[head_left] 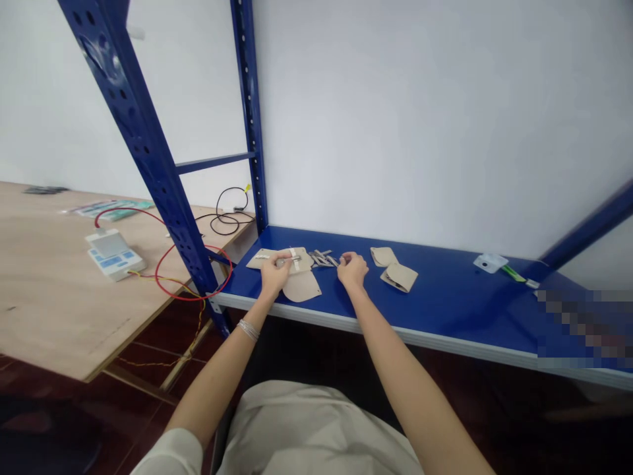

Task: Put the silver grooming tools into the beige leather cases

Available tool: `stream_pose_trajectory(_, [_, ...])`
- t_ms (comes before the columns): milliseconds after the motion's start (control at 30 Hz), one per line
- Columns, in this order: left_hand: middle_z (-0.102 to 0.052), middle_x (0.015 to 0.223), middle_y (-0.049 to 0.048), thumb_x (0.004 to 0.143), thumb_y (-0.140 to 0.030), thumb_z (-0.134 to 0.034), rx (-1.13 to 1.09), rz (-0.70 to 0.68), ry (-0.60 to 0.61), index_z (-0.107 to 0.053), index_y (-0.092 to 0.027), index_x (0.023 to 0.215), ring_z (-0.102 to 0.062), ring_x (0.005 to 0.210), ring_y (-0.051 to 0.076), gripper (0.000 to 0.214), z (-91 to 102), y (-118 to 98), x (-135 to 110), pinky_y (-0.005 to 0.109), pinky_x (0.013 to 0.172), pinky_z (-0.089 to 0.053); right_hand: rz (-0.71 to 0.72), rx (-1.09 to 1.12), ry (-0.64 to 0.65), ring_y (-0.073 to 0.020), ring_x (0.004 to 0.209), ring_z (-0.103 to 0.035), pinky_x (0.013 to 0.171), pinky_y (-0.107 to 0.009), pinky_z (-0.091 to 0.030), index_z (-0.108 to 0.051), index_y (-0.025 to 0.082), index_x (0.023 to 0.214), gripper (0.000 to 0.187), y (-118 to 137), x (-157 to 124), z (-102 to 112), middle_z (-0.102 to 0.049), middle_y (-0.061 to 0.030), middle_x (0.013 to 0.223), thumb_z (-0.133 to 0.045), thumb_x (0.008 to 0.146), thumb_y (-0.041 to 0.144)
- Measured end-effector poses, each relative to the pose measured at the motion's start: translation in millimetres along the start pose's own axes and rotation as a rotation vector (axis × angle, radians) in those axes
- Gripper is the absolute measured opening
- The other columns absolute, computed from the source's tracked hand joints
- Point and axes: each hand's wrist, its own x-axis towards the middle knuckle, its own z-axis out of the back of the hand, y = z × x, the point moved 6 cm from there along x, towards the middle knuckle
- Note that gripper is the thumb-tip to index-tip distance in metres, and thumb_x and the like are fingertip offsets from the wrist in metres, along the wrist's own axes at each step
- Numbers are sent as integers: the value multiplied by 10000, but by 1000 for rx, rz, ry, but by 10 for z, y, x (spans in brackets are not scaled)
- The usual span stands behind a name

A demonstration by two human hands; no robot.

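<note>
On the blue shelf (445,310) my left hand (275,272) rests on a tan open pouch (299,280), fingers pinched on a small metal tool (289,260) lying across it. My right hand (353,268) is curled beside a small heap of metal tools (322,258), its fingertips at the heap; what they hold is too small to tell. Two more tan pouches (395,270) lie just right of my right hand.
Blue rack posts (148,152) rise left of the shelf. A wooden table (54,303) at left carries a white device (113,253), red wire (171,284) and black cable (225,218). A white packet (489,262) and green-handled item (514,274) lie far right.
</note>
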Motion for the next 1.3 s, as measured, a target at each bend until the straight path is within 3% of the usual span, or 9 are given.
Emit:
stream_pose_trajectory(167, [-729, 914, 65, 721, -290, -652, 14, -3, 9, -749, -177, 886, -643, 893, 254, 222, 0, -22, 0, 367, 881, -478, 151, -30, 39, -306, 1026, -530, 914, -453, -357, -715, 185, 1021, 247, 92, -33, -52, -646, -133, 1081, -560, 829, 187])
stream_pose_trajectory(300, [-734, 920, 66, 723, -292, -648, 12, -13, 14, -746, -180, 883, -648, 919, 257, 219, -6, -17, 4, 367, 897, -475, 427, -33, 99, -299, 1033, -473, 904, -432, -356, -711, 239, 1082, 281, 262, -144, -118, -613, -103, 1130, -631, 819, 295])
stream_pose_trajectory(533, [-741, 968, 61, 728, -298, -650, 2, -62, 95, -733, -187, 871, -652, 986, 265, 199, -62, -42, -3, 362, 915, -470, 623, 25, 172, -257, 968, -493, 899, -424, -387, -728, 196, 891, 147, 348, -182, -203, -627, -108, 1021, -607, 843, 265])
stream_pose_trajectory(600, [-743, 945, 63, 740, -334, -653, -11, -67, 100, -726, -184, 844, -657, 976, 267, 197, -64, -48, -3, 363, 912, -470, 536, 241, 92, -220, 896, -550, 872, -385, -433, -685, 166, 906, 172, 304, -96, -134, -643, -100, 952, -575, 862, 290])
stream_pose_trajectory(800, [-740, 894, 61, 739, -399, -685, -29, -48, 118, -704, -186, 766, -651, 964, 268, 216, -63, -111, -27, 372, 929, -452, -27, 766, -255, -165, 714, -650, 697, -307, -535, -465, 156, 1128, 314, -127, 115, -27, -654, -74, 859, -450, 907, 380])
stream_pose_trajectory(1000, [-712, 934, 52, 701, -368, -719, 24, -79, 169, -668, -193, 805, -635, 935, 251, 210, -92, -143, -50, 378, 918, -445, -130, 869, -340, -171, 781, -698, 730, -321, -574, -463, 175, 1080, 262, -247, 140, -58, -645, -77, 913, -465, 874, 338])
stream_pose_trajectory(1067, [-692, 1002, 58, 697, -368, -725, 36, -109, 191, -657, -195, 899, -624, 961, 249, 274, -108, -141, -54, 376, 914, -445, -118, 1007, -251, -173, 739, -697, 739, -331, -579, -527, 178, 958, 234, -167, 119, -94, -651, -50, 851, -592, 798, 336])
stream_pose_trajectory(1233, [-659, 1098, 92, 688, -373, -743, 25, -125, 207, -636, -184, 1050, -610, 1026, 256, 422, -132, -120, -49, 377, 929, -443, -75, 1308, 350, -178, 689, -688, 779, -350, -572, -644, 156, 781, 325, 229, -63, -268, -690, -32, 754, -836, 547, 274])
stream_pose_trajectory(1300, [-662, 1088, 97, 688, -369, -743, 14, -124, 208, -638, -175, 1052, -614, 1011, 254, 425, -134, -122, -49, 375, 919, -451, -38, 1309, 459, -174, 704, -683, 792, -345, -562, -669, 155, 757, 341, 309, -136, -278, -698, -23, 753, -867, 499, 257])
